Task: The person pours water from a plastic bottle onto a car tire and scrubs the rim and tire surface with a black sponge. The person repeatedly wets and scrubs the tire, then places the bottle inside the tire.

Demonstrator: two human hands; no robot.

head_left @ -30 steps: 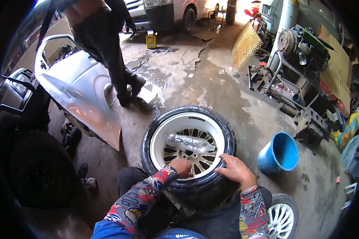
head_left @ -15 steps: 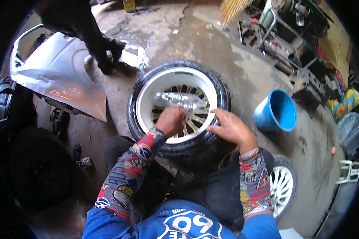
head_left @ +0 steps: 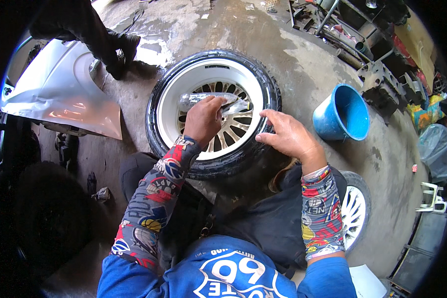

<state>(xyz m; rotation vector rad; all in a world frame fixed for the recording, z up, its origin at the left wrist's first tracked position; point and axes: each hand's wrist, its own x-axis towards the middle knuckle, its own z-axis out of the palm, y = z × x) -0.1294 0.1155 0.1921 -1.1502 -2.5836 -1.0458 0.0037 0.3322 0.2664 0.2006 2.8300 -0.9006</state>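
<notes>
In front of me a tyre [head_left: 156, 134] lies flat, mounted on a white multi-spoke wheel rim [head_left: 176, 116]. A clear plastic bottle [head_left: 189, 101] lies sideways over the spokes. My left hand [head_left: 203, 119] is above the rim, its fingers closed and overlapping the bottle's right part. What those fingers hold is hidden; a shiny, clear piece shows just beyond them. At the rim's right side, my right hand [head_left: 290, 136] has its thumb and forefinger apart, with nothing visible between them. I cannot tell whether it touches the rim.
A blue bucket [head_left: 328, 116] stands to the right. Another white wheel [head_left: 354, 213] lies beside my right knee. At the left is a silver car body panel [head_left: 59, 89], near another person's dark-clothed leg [head_left: 92, 30]. Metal parts [head_left: 377, 79] crowd the far right.
The whole view has shifted, so the wheel appears higher and farther left. My left hand has come up closer over the bottle. My right hand stays by the rim, fingers apart.
</notes>
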